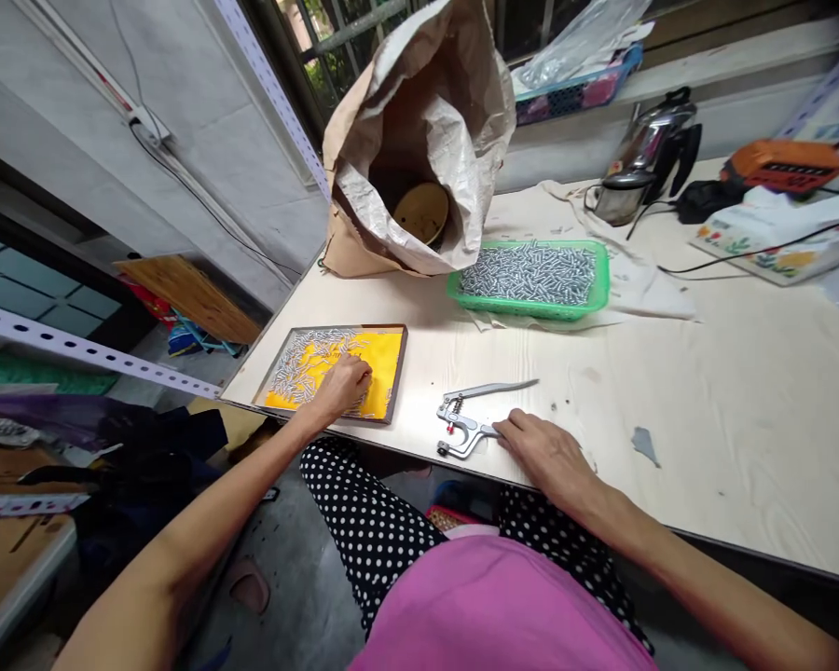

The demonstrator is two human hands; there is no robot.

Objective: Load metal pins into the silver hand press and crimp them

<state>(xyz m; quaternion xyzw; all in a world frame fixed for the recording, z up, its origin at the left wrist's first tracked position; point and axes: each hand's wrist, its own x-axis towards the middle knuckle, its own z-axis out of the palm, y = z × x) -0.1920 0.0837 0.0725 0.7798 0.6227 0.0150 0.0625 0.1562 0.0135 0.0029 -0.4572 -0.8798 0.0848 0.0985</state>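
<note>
Picking step in hand, by the look of it: left hand (342, 385) down in yellow tray (386, 359) at the table's near-left edge, fingers curled into loose silver pins (295, 362) (grasp itself hidden, cannot tell). Right hand (549, 454) flat, unclenched, fingertips touching handle of metal pliers (470, 421) lying on table (706, 401). Next move likely calls for one pin pinched clear and pliers gripped. Green basket (597, 300) of more pins farther back. No legible writing anywhere.
</note>
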